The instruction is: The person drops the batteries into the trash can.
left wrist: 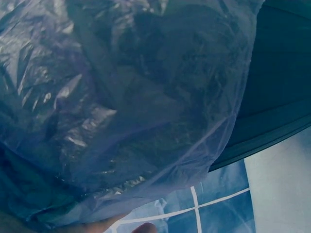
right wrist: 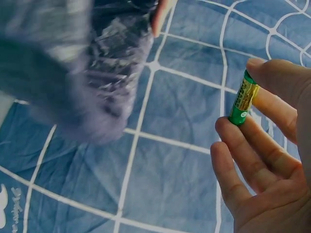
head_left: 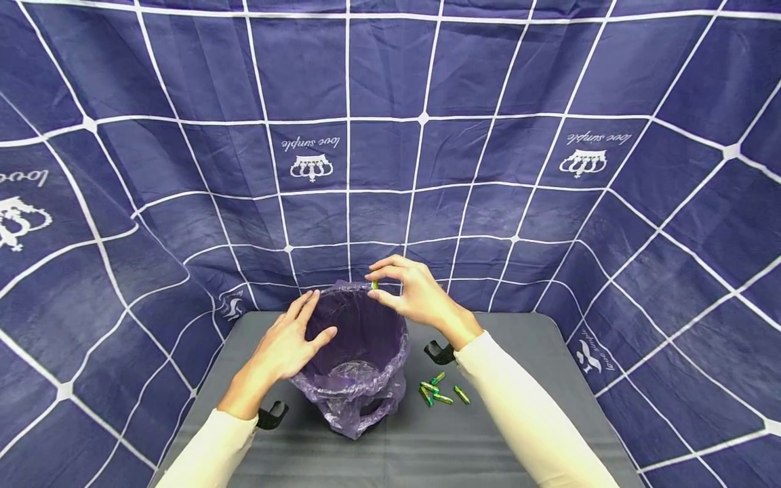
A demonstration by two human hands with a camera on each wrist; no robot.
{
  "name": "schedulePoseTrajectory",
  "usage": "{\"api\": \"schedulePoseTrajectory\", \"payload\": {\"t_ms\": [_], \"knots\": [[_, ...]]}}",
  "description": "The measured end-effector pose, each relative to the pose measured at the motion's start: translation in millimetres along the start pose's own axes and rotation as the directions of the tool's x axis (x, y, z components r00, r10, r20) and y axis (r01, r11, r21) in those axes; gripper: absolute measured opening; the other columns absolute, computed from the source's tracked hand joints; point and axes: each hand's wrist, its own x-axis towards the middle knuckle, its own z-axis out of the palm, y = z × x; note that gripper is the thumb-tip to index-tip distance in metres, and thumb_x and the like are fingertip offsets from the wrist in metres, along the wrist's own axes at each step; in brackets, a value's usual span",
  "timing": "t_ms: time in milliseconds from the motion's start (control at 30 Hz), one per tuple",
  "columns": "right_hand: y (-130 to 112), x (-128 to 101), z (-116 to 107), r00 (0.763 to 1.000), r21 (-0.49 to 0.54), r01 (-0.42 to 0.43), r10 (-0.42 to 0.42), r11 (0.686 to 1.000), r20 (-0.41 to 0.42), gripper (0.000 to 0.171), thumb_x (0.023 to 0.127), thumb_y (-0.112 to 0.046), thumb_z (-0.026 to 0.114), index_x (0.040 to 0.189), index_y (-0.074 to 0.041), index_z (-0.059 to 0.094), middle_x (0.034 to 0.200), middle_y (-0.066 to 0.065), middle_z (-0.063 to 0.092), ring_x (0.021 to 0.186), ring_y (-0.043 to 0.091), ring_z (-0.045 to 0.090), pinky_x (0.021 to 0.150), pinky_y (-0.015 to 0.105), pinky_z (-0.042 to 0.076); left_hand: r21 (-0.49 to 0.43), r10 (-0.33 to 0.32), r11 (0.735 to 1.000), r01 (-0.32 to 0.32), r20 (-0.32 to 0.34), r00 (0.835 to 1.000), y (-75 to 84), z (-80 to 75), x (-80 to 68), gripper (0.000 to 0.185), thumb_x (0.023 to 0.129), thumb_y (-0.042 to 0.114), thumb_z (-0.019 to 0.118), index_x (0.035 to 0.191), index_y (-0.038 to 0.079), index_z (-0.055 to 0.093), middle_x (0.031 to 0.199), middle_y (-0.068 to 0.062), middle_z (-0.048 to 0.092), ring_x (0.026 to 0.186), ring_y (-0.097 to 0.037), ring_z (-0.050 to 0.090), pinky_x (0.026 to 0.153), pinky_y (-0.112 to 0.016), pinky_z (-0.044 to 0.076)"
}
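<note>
Grey worktop (head_left: 549, 434) at centre frame: your right hand (head_left: 415, 293) pinches an upright green cylindrical battery (head_left: 374, 285) over the crinkly purple bag (head_left: 360, 366); your left hand (head_left: 287, 342) rests spread on its rim.

cream long sleeves (head_left: 525, 407), black wrist mounts (head_left: 439, 352).

the battery (right wrist: 243, 103) between the right hand's (head_left: 415, 293) fingertips is green with a yellow-gold band. the bag (head_left: 360, 352) under the left hand's (head_left: 287, 342) fingers is translucent purple. the cloth (head_left: 488, 169) beyond the fingers is navy with a white grid.
</note>
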Motion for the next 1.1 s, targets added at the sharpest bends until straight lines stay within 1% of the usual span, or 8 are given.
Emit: {"api": "schedulePoseTrajectory", "payload": {"t_ms": [267, 533, 700, 867, 967, 1100], "knots": [[-13, 27, 12, 0.998, -0.015, 0.006, -0.005, 1.0, 0.062, 0.027, 0.104, -0.021, 0.091, 0.128, -0.009, 0.088, 0.138, 0.011, 0.082, 0.133, 0.031, 0.081, 0.117, 0.047, 0.063, -0.002, 0.014, 1.0, -0.014, -0.004, 1.0, -1.1, 0.7, -2.4, 0.094, 0.114, 0.063, 0.065, 0.185, 0.011, 0.031, 0.19, -0.02, 0.033, 0.163, -0.062, 0.049, 0.126, -0.079, 0.046], [-19, 38, 20, 0.996, -0.016, -0.006, 0.007, 1.0, 0.087, 0.029, 0.104, -0.022, 0.091, 0.13, -0.009, 0.088, 0.139, 0.01, 0.082, 0.134, 0.031, 0.08, 0.118, 0.045, 0.063, -0.001, 0.018, 1.0, -0.018, 0.003, 1.0, 2.6, -0.9, -2.9, 0.094, 0.114, 0.063, 0.064, 0.185, 0.009, 0.032, 0.19, -0.02, 0.033, 0.162, -0.062, 0.051, 0.126, -0.078, 0.046], [-22, 41, 21, 0.994, -0.014, -0.023, 0.024, 1.0, 0.108, 0.03, 0.105, -0.023, 0.09, 0.132, -0.008, 0.087, 0.14, 0.012, 0.082, 0.136, 0.032, 0.079, 0.121, 0.046, 0.061, 0.002, 0.022, 1.0, -0.022, -0.005, 1.0, 1.4, -0.9, -2.7, 0.094, 0.114, 0.062, 0.065, 0.184, 0.009, 0.033, 0.189, -0.02, 0.035, 0.161, -0.062, 0.052, 0.125, -0.077, 0.047], [-22, 41, 21, 0.988, -0.028, -0.065, 0.068, 0.997, 0.136, 0.038, 0.105, -0.028, 0.09, 0.139, -0.01, 0.085, 0.145, 0.012, 0.079, 0.14, 0.033, 0.077, 0.123, 0.047, 0.059, 0.002, 0.027, 1.0, -0.027, -0.011, 1.0, 0.9, -1.1, -0.9, 0.093, 0.114, 0.061, 0.065, 0.184, 0.008, 0.033, 0.189, -0.021, 0.035, 0.161, -0.061, 0.052, 0.125, -0.077, 0.047], [-21, 39, 19, 0.986, -0.044, -0.081, 0.087, 0.996, 0.146, 0.04, 0.105, -0.03, 0.09, 0.14, -0.011, 0.084, 0.146, 0.012, 0.078, 0.141, 0.033, 0.076, 0.124, 0.048, 0.059, 0.001, 0.028, 1.0, -0.028, -0.012, 1.0, 1.1, -1.4, 0.1, 0.093, 0.115, 0.061, 0.065, 0.184, 0.008, 0.033, 0.189, -0.02, 0.035, 0.162, -0.061, 0.051, 0.126, -0.077, 0.047], [-16, 31, 17, 0.987, -0.053, -0.079, 0.085, 0.996, 0.136, 0.038, 0.106, -0.029, 0.089, 0.139, -0.01, 0.084, 0.146, 0.013, 0.078, 0.141, 0.034, 0.076, 0.124, 0.05, 0.058, 0.002, 0.023, 1.0, -0.023, -0.012, 1.0, 1.0, -1.7, -0.8, 0.093, 0.115, 0.061, 0.066, 0.184, 0.008, 0.033, 0.19, -0.02, 0.035, 0.163, -0.061, 0.05, 0.126, -0.077, 0.047]]}}
